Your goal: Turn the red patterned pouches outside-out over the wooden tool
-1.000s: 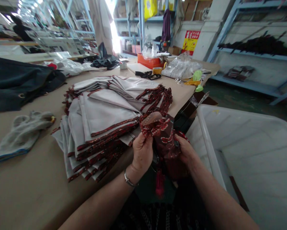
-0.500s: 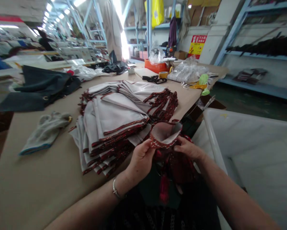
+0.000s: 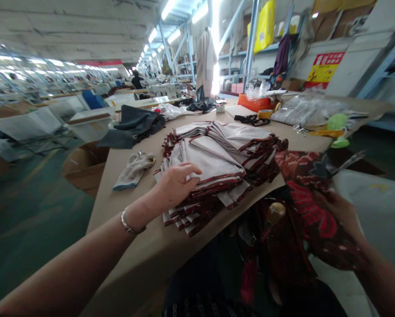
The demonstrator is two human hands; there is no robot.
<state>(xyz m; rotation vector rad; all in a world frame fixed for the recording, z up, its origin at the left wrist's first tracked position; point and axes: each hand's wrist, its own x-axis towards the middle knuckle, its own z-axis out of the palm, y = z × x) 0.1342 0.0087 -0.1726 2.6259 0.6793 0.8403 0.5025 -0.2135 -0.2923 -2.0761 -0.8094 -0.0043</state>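
Note:
My left hand [image 3: 179, 184], a metal bracelet at its wrist, hovers at the near left of a stack of folded fabric pieces [image 3: 210, 154]. Its fingers are bent a little and apart from the thumb, with nothing held. The stacked pieces are pale grey with dark red stitched edges. At the right, my right hand [image 3: 341, 213] grips a fabric piece with a red and brown pattern [image 3: 311, 207], held up beside the table edge. Motion blurs this hand, and cloth hides part of its fingers. Below, a tan rounded knob [image 3: 276, 212] stands among dark red cloth [image 3: 288, 251].
A grey work glove [image 3: 134, 169] and a dark sheet [image 3: 134, 125] lie left on the table [image 3: 124, 229]. Behind are an orange box [image 3: 256, 102], tape [image 3: 265, 114] and clear plastic bags [image 3: 309, 108]. A white bin [image 3: 365, 185] stands right, a cardboard box [image 3: 86, 167] left.
My left hand has let go of the fabric piece and moved left to the stack. My right hand has carried the piece rightward, its patterned side now showing. The view has turned left.

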